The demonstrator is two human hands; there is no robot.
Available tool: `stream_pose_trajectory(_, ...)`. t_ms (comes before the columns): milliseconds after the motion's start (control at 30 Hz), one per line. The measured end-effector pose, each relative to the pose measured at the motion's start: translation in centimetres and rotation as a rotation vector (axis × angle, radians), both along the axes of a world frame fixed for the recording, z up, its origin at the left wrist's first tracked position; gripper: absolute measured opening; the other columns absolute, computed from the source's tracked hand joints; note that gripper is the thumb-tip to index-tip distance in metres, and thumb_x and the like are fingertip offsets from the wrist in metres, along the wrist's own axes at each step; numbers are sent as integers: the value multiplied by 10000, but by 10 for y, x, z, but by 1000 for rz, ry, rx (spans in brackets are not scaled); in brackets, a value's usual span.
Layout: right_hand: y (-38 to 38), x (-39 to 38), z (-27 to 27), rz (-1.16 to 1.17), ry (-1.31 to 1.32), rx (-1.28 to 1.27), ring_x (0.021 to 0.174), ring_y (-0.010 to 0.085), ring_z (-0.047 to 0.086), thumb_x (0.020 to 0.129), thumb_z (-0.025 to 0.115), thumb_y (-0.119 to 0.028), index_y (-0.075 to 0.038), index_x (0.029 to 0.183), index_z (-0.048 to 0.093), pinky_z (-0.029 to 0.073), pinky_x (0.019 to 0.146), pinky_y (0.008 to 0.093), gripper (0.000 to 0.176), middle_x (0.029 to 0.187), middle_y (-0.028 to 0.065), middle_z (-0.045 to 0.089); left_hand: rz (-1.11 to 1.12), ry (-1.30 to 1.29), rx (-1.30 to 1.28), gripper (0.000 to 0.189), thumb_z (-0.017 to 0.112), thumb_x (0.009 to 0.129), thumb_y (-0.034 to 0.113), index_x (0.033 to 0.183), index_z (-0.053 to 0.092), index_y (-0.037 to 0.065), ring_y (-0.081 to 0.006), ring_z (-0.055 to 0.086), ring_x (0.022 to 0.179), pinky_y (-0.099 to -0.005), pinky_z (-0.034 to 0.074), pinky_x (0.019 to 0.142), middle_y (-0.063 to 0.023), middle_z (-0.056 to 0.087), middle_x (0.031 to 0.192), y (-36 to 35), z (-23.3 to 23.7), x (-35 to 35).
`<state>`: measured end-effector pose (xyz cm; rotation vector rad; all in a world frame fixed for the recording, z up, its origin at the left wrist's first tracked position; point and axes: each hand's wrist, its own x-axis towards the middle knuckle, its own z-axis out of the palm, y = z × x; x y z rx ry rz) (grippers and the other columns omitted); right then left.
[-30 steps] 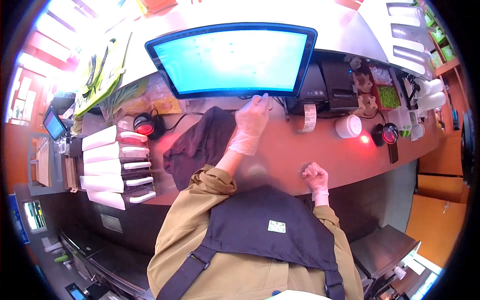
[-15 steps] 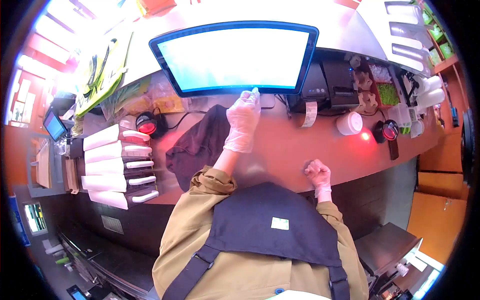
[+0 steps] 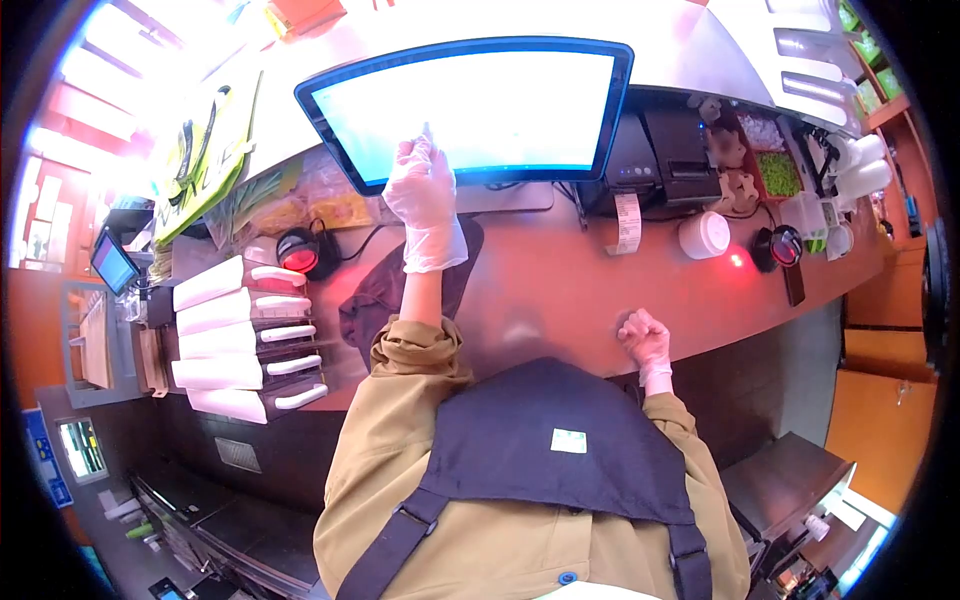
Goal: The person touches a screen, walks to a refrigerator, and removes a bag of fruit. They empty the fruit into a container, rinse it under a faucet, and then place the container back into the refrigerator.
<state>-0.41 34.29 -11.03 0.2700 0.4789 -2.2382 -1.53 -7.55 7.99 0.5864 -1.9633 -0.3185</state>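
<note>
My clear-gloved left hand (image 3: 422, 195) is released, forefinger extended, a black-framed rectangular screen (image 3: 530, 105) behind it; my right hand (image 3: 645, 338) is clenched.

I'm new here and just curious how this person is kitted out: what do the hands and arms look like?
The left hand and right hand wear thin, see-through, wrinkled gloves with loose cuffs. The sleeves are plain khaki-tan; the left one is bunched up on the forearm. I see no markings on either sleeve.
</note>
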Motion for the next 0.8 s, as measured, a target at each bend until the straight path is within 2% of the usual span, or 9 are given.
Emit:
stream_pose_trajectory(100, 1, -1, 0, 6, 23, 15, 608, 148, 384, 744, 530, -141, -115, 647, 383, 358, 705, 328, 179, 613, -6, 357, 3, -70, 52, 366, 638, 764, 97, 1128, 653, 116, -214, 646, 732, -300, 512, 654, -86, 655, 910, -2, 13, -2)
stream_pose_trajectory(200, 1, 1, 2, -11, -31, 6, 610, 151, 386, 749, 532, -152, -114, 655, 392, 363, 717, 332, 173, 613, -7, 355, 35, -2, -65, 329, 649, 751, 92, 1078, 679, 108, -222, 653, 687, -293, 518, 594, -80, 677, 877, -10, 21, -10)
stream_pose_trajectory(300, 1, 1, 2, -5, -21, -12, 614, 151, 391, 754, 529, -150, -112, 675, 413, 368, 729, 337, 146, 616, -7, 358, 22, 57, -131, 334, 653, 757, 104, 1091, 676, 120, -211, 657, 719, -299, 521, 616, -70, 682, 884, -17, 28, -18)
stream_pose_trajectory(400, 1, 0, 2, 9, 4, -7, 617, 152, 396, 761, 526, -144, -110, 699, 436, 371, 735, 339, 114, 619, -8, 363, -33, 45, -72, 368, 659, 755, 79, 1122, 657, 106, -217, 652, 769, -292, 521, 690, -97, 672, 923, -14, 39, -21)
stream_pose_trajectory(500, 2, 0, 2, 4, -30, -22, 618, 154, 396, 764, 528, -142, -108, 712, 451, 369, 734, 337, 99, 619, -8, 366, -16, 8, -56, 360, 660, 755, 73, 1113, 662, 107, -214, 652, 782, -287, 520, 698, -95, 674, 930, -17, 38, -25)
stream_pose_trajectory(600, 2, -1, 0, 9, -37, -39, 618, 156, 394, 762, 532, -144, -106, 711, 453, 368, 732, 338, 102, 619, -8, 366, -24, 20, -88, 354, 660, 760, 77, 1112, 664, 110, -212, 651, 782, -287, 518, 688, -97, 672, 936, -17, 30, -23)
stream_pose_trajectory(700, 3, 0, -2, 13, -37, -44, 618, 156, 392, 761, 533, -147, -107, 702, 445, 367, 727, 338, 113, 618, -8, 364, -2, 22, -53, 328, 665, 763, 135, 1091, 677, 135, -201, 660, 739, -295, 521, 625, -64, 685, 885, -15, 25, -22)
stream_pose_trajectory(800, 3, -1, 0, 9, -56, -35, 617, 158, 390, 760, 530, -149, -109, 691, 433, 365, 726, 339, 125, 617, -8, 360, 43, 39, -115, 340, 669, 747, 121, 1087, 679, 133, -202, 657, 733, -299, 518, 621, -62, 683, 883, -19, 29, -27)
